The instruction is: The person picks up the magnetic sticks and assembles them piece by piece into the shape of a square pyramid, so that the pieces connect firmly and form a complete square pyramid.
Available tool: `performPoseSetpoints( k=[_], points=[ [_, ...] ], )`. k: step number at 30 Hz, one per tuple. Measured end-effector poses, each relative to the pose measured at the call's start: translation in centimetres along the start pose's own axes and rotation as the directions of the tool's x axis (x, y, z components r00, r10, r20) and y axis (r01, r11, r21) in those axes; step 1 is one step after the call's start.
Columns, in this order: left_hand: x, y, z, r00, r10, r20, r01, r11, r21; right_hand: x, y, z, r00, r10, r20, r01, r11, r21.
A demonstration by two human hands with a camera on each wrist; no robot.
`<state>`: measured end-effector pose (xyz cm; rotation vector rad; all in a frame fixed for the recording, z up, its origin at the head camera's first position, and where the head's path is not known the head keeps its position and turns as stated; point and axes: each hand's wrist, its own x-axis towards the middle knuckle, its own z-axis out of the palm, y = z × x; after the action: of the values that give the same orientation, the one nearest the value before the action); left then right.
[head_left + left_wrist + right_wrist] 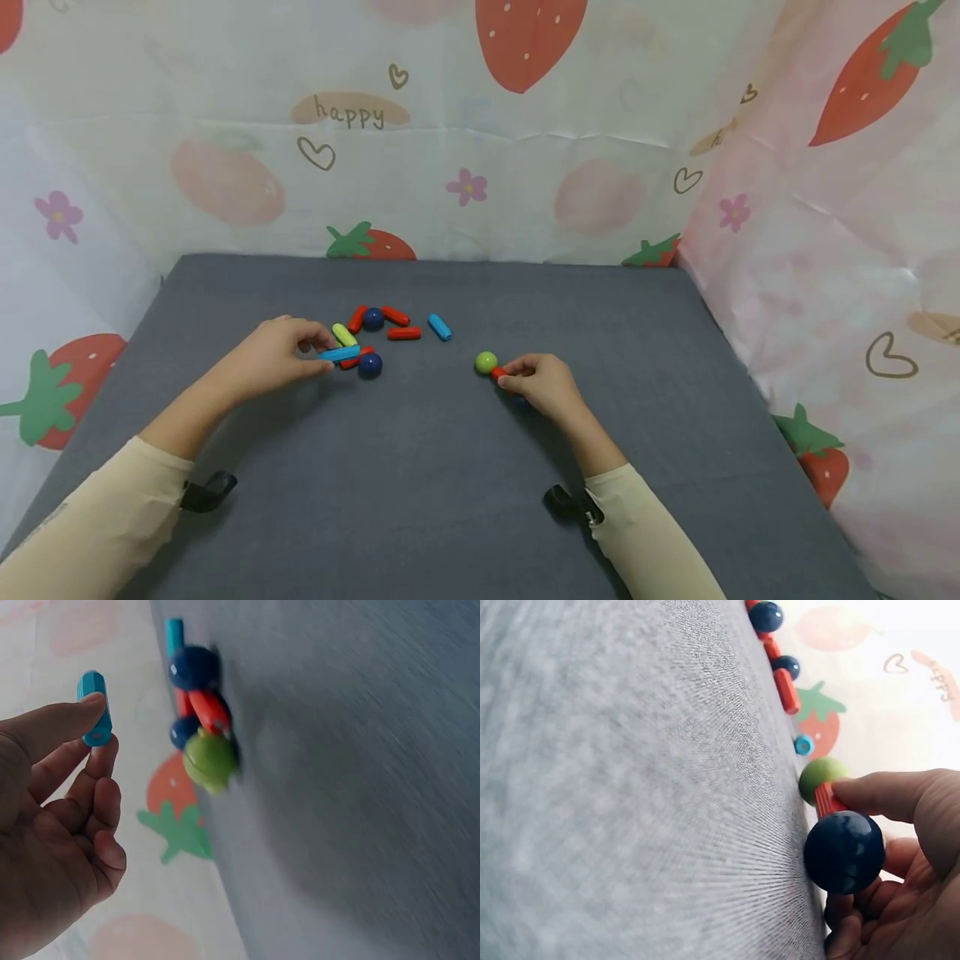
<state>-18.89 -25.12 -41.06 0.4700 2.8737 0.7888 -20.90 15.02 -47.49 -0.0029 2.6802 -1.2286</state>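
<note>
My left hand pinches a light blue stick between thumb and fingers, above the left group of pieces. Just under that stick in the head view lie a red stick, a yellow-green stick and a dark blue ball. My right hand pinches a short red stick. In the right wrist view the stick lies between a green ball and a dark blue ball, in line with both. The head view has that dark blue ball mostly hidden by the hand.
Behind the left hand, several red sticks lie around another dark blue ball. A light blue stick rests apart, right of them. The grey table ends at a strawberry-print curtain at the back and sides.
</note>
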Motion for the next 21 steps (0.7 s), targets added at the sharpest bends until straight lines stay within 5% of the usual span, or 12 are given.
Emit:
performPoseSetpoints(
  k=[11,21],
  points=[
    [3.6,4.9,2.6,0.999,0.034,0.010,-0.033,0.997,-0.074,-0.2,0.1,0.0,1.000,-0.002,-0.004,0.001,1.000,-0.011],
    [6.3,6.9,5.7,0.998,0.066,-0.001,-0.066,0.993,-0.102,-0.3,0.0,0.2,1.000,-0.013,-0.010,0.013,1.000,0.005]
  ],
)
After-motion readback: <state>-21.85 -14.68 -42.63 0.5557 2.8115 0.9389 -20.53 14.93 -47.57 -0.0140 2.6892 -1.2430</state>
